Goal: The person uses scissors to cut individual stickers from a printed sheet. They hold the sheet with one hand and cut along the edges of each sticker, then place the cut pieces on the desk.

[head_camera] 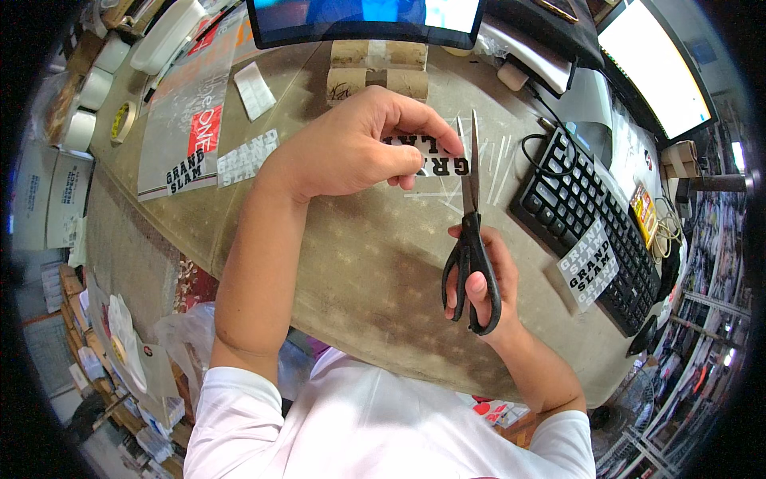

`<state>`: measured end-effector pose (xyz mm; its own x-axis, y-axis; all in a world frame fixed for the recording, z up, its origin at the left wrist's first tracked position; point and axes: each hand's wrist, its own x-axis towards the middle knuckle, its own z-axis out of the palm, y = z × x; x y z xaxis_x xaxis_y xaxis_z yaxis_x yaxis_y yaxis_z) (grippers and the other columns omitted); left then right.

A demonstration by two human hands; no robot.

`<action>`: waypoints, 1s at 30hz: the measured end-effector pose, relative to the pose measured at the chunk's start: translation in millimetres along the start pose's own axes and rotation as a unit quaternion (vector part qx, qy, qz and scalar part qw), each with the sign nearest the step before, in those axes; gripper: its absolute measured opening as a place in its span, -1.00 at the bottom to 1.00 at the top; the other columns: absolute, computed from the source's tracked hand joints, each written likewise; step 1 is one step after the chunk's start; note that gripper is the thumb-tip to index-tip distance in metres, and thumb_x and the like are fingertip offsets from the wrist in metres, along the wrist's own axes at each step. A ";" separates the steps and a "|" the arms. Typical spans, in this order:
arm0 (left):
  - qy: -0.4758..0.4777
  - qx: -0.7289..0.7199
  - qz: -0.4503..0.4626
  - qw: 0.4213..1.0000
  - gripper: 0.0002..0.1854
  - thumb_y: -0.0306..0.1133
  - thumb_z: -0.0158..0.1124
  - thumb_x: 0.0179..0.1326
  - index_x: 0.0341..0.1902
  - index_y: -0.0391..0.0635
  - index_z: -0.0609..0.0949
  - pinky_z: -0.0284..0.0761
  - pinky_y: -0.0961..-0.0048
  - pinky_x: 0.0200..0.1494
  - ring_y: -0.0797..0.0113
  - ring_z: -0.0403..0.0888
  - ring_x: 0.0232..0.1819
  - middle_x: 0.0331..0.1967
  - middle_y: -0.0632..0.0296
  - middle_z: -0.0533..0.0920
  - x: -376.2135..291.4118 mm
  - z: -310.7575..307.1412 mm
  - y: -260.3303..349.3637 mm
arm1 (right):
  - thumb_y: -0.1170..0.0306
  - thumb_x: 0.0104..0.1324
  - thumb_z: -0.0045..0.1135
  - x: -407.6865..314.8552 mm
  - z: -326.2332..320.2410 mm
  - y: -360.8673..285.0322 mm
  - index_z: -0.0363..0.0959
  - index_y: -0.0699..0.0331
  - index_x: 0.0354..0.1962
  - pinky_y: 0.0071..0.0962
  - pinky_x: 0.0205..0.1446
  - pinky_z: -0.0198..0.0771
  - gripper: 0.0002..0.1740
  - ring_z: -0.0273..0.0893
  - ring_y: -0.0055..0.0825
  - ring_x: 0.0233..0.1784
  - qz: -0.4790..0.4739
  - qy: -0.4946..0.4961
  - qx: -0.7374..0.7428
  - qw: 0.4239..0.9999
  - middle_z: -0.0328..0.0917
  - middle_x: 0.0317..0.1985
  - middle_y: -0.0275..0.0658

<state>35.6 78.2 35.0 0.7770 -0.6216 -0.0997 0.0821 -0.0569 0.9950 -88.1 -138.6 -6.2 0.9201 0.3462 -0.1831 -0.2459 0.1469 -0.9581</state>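
Pinched between the thumb and fingers of my left hand (359,146) is a small clear-looking sheet (459,166) with bold black lettering, upside down from here and partly hidden by the fingers. My right hand (499,287) grips black-handled scissors (471,239), fingers through the loops. Their blades point away from me and stand slightly apart. The sheet's right edge meets the blades; whether it lies between them I cannot tell. Thin cut strips (501,170) are scattered on the table (371,257) around and beyond the blades.
A black keyboard (574,191) sits at right, with a lettered sheet (589,263) on its near end. More lettered pieces (246,158) lie at left by a plastic bag (173,126) and a tape roll (123,123). Cardboard tubes (377,78) stand before a monitor (365,24).
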 end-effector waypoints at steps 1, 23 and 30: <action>-0.001 0.004 -0.001 1.000 -0.66 -0.56 0.06 -0.01 -0.13 -0.24 0.65 0.46 0.63 -0.38 0.59 0.50 -0.48 -0.30 0.26 0.62 -0.1 -0.1 0.3 | -0.06 0.26 0.15 -0.2 -0.1 -0.2 0.14 0.42 0.14 -0.62 -0.63 0.30 -0.21 0.36 -0.66 -0.65 0.001 0.001 0.001 1.000 0.32 -0.58 -0.39; 0.000 0.009 -0.001 1.000 -0.66 -0.56 0.06 -0.02 -0.12 -0.26 0.64 0.45 0.62 -0.39 0.58 0.51 -0.49 -0.36 0.26 0.61 0.1 -1.0 -0.3 | -0.02 0.25 0.18 -1.2 1.0 -0.4 0.17 0.44 0.12 -0.62 -0.65 0.30 -0.23 0.36 -0.66 -0.67 0.010 0.014 -0.005 1.000 0.32 -0.61 -0.39; -0.013 0.010 0.006 1.000 -0.63 -0.60 0.12 0.00 -0.05 -0.27 0.64 0.45 0.69 -0.41 0.67 0.48 -0.48 -0.26 0.29 0.67 0.7 -4.5 -2.4 | 0.02 0.24 0.21 -2.3 -0.9 1.6 0.18 0.42 0.12 -0.63 -0.66 0.28 -0.25 0.37 -0.66 -0.70 0.015 0.017 -0.026 0.999 0.31 -0.64 -0.41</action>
<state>38.7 81.5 32.5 0.7613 -0.6425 -0.0868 0.0600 -0.0635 0.9962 -90.4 -139.9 -7.5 0.9227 0.3179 -0.2181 -0.2576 0.0877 -0.9623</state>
